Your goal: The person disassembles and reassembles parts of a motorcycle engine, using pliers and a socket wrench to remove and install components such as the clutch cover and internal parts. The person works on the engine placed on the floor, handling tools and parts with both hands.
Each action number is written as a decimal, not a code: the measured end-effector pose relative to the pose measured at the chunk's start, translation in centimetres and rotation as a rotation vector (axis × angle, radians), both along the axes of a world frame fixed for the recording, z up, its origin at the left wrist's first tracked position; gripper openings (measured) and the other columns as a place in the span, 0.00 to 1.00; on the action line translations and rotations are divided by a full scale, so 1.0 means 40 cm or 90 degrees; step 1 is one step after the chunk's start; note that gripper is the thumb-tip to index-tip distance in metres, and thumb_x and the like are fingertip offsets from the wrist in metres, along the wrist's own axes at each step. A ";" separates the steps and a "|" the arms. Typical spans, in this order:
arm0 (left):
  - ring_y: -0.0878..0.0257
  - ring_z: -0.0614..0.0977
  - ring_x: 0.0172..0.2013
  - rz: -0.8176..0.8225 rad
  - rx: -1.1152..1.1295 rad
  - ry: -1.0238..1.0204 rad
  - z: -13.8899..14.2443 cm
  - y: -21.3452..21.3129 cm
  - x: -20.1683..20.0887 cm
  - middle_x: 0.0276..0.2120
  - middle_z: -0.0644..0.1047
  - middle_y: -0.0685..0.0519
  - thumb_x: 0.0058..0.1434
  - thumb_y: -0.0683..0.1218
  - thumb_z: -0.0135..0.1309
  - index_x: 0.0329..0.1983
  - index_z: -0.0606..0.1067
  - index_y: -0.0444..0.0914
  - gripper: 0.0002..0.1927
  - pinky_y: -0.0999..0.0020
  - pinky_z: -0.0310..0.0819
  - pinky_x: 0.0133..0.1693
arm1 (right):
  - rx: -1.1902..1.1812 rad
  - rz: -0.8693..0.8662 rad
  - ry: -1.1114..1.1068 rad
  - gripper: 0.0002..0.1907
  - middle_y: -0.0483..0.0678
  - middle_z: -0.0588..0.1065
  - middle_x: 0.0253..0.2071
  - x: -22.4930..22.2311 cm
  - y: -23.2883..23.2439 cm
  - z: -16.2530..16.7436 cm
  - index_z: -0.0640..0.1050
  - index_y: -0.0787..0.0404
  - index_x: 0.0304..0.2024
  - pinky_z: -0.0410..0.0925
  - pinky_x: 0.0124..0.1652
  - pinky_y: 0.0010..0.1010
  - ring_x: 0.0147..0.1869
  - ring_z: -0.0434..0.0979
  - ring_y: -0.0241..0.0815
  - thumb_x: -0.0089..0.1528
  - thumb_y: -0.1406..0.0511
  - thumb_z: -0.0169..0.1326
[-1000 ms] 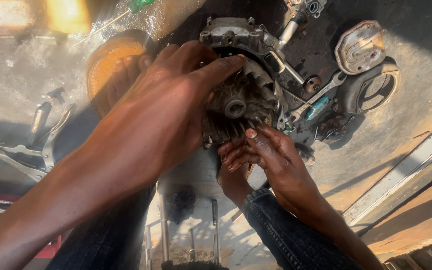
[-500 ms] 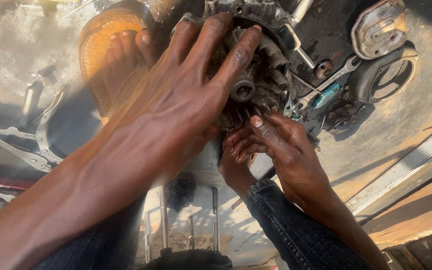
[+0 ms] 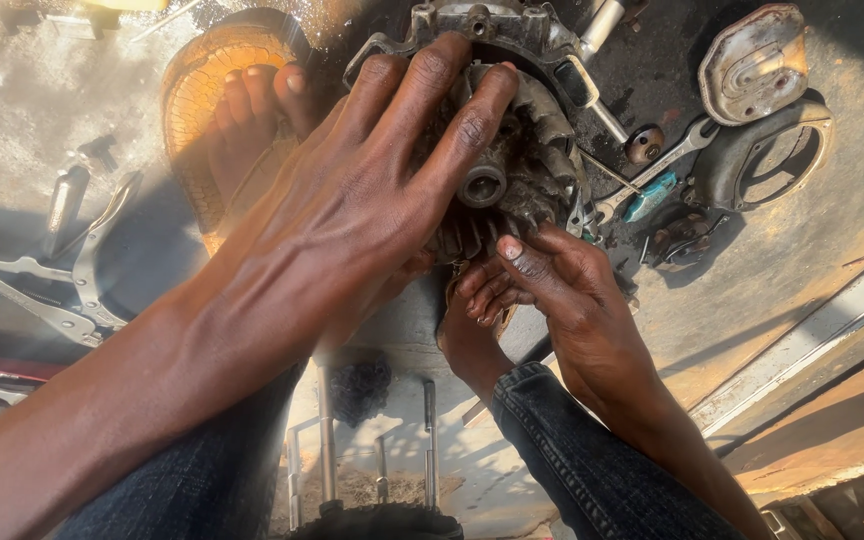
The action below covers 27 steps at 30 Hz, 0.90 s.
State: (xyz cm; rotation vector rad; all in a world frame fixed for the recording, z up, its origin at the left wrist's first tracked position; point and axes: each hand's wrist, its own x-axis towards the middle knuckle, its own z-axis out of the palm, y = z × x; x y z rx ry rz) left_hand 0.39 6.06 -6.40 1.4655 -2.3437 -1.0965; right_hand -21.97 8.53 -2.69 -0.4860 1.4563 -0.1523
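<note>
Bracing finned engine housing point(image 3: 512, 150) on ground at 12 o'clock: our left hand point(image 3: 372, 200) flat on top, fingers spread over fins. Our right hand point(image 3: 552, 290) at 5 o'clock under rim, fingertips curled, pinching something unseen. Next, we judge, needs firm hold while freeing part. Versus earlier frame: left hand spread wider; wrench point(image 3: 652, 170) unmoved at 3 o'clock.
</note>
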 end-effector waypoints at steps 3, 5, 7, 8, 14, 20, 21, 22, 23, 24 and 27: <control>0.40 0.64 0.65 -0.005 0.022 -0.025 -0.002 -0.008 -0.008 0.70 0.57 0.40 0.38 0.37 0.67 0.76 0.53 0.42 0.60 0.43 0.58 0.66 | -0.002 0.022 0.001 0.15 0.52 0.78 0.31 0.005 -0.007 0.003 0.79 0.66 0.40 0.73 0.40 0.34 0.35 0.78 0.40 0.68 0.59 0.51; 0.42 0.65 0.65 -0.013 0.030 0.001 -0.002 -0.009 -0.007 0.72 0.58 0.43 0.40 0.37 0.67 0.77 0.52 0.39 0.59 0.48 0.59 0.70 | -0.014 0.045 0.002 0.17 0.52 0.78 0.28 0.008 -0.009 0.007 0.78 0.66 0.37 0.72 0.37 0.33 0.33 0.78 0.40 0.69 0.58 0.51; 0.44 0.65 0.66 -0.015 -0.003 0.004 -0.003 -0.009 -0.004 0.73 0.58 0.46 0.42 0.37 0.67 0.77 0.53 0.40 0.58 0.46 0.59 0.70 | -0.040 0.074 0.007 0.18 0.51 0.77 0.27 0.009 -0.009 0.010 0.77 0.64 0.34 0.72 0.37 0.32 0.32 0.78 0.39 0.69 0.57 0.50; 0.44 0.65 0.67 -0.014 -0.041 -0.006 -0.005 -0.008 -0.004 0.74 0.58 0.48 0.43 0.39 0.66 0.78 0.54 0.41 0.57 0.42 0.59 0.68 | -0.036 0.066 0.000 0.18 0.51 0.76 0.26 0.011 -0.007 0.009 0.77 0.64 0.34 0.72 0.36 0.32 0.31 0.77 0.40 0.69 0.57 0.50; 0.40 0.63 0.68 -0.049 -0.060 0.015 -0.029 -0.005 0.000 0.74 0.58 0.46 0.49 0.36 0.63 0.77 0.55 0.40 0.51 0.45 0.63 0.65 | -0.025 0.049 -0.040 0.19 0.51 0.75 0.24 0.011 -0.002 -0.004 0.76 0.64 0.33 0.69 0.33 0.30 0.29 0.74 0.39 0.71 0.57 0.50; 0.41 0.62 0.69 -0.028 -0.069 0.028 -0.016 -0.010 0.006 0.73 0.59 0.49 0.52 0.44 0.65 0.73 0.60 0.44 0.45 0.27 0.54 0.61 | -0.049 0.053 -0.032 0.18 0.51 0.75 0.25 0.012 0.001 -0.005 0.76 0.65 0.34 0.68 0.32 0.29 0.28 0.74 0.38 0.70 0.58 0.50; 0.42 0.63 0.69 -0.022 -0.060 0.039 -0.010 -0.015 0.011 0.74 0.60 0.51 0.53 0.45 0.67 0.72 0.61 0.45 0.43 0.20 0.49 0.60 | -0.053 0.055 -0.035 0.18 0.51 0.75 0.25 0.012 0.003 -0.003 0.76 0.65 0.34 0.69 0.32 0.30 0.29 0.74 0.38 0.71 0.58 0.49; 0.42 0.63 0.69 -0.043 -0.032 0.037 -0.005 -0.021 0.018 0.73 0.59 0.49 0.51 0.44 0.68 0.73 0.61 0.41 0.47 0.29 0.54 0.62 | -0.056 0.058 -0.038 0.18 0.51 0.75 0.25 0.011 0.005 -0.002 0.76 0.66 0.34 0.69 0.32 0.30 0.29 0.75 0.38 0.71 0.58 0.49; 0.41 0.64 0.68 -0.063 -0.003 0.036 -0.003 -0.029 0.030 0.73 0.59 0.47 0.48 0.43 0.70 0.75 0.60 0.38 0.51 0.38 0.59 0.64 | -0.064 0.062 -0.039 0.17 0.51 0.75 0.26 0.009 0.007 0.001 0.77 0.65 0.37 0.69 0.33 0.29 0.30 0.75 0.37 0.70 0.58 0.49; 0.41 0.64 0.67 -0.083 0.025 0.035 -0.001 -0.036 0.042 0.73 0.59 0.45 0.45 0.42 0.71 0.76 0.59 0.35 0.54 0.47 0.63 0.67 | -0.072 0.067 -0.040 0.16 0.51 0.75 0.26 0.005 0.009 0.004 0.77 0.65 0.39 0.69 0.33 0.29 0.30 0.75 0.37 0.70 0.58 0.49; 0.41 0.67 0.64 0.026 0.171 0.164 0.018 -0.032 0.078 0.70 0.62 0.45 0.34 0.50 0.76 0.78 0.55 0.38 0.66 0.49 0.69 0.63 | -0.146 0.096 -0.069 0.16 0.50 0.76 0.27 -0.013 0.013 0.016 0.77 0.64 0.42 0.71 0.33 0.29 0.30 0.77 0.37 0.71 0.57 0.50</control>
